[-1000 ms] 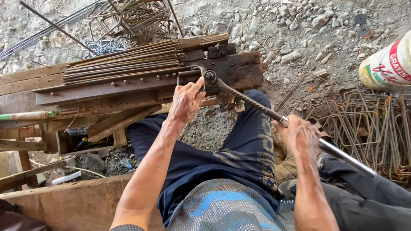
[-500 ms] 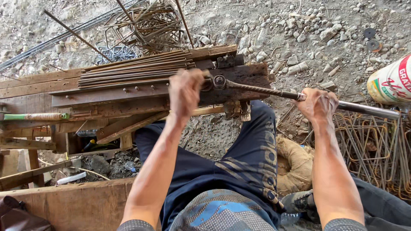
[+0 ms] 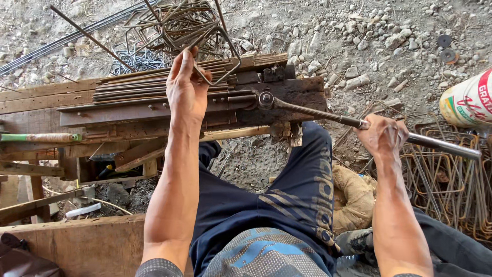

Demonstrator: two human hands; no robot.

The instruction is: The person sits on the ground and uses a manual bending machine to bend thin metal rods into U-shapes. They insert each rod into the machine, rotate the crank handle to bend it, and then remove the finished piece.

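- The left hand (image 3: 187,84) is held up over the wooden bench (image 3: 46,100), with its fingers closed around a bent wire loop (image 3: 218,51)
- The bent wire loop is lifted a little above the bench, and one corner of it sticks out to the right of the fingers
- A bundle of straight metal rods (image 3: 133,87) is laid flat along the top of the bench, just under the left hand
- The right hand (image 3: 382,136) is wrapped tight around the long bending lever (image 3: 435,143)
- The lever is stretched from the round pin (image 3: 265,99) on the bench out to the right, and its shiny end is seen past the right hand
- The part of the lever near the pin is made of dark ribbed bar, and the part by the hand is a smooth pipe
- A pile of finished wire loops (image 3: 179,23) is seen on the stony ground behind the bench
- More square wire loops (image 3: 451,174) are stacked on the ground at the right, under the lever
- A white sack with red and green print (image 3: 469,102) is set at the right edge, near the end of the lever
- A brown cloth bag (image 3: 353,197) is laid on the ground beside the person's leg in dark blue trousers (image 3: 287,200)
- A green-tipped stick (image 3: 41,137) is laid on the left side of the bench, well apart from both hands
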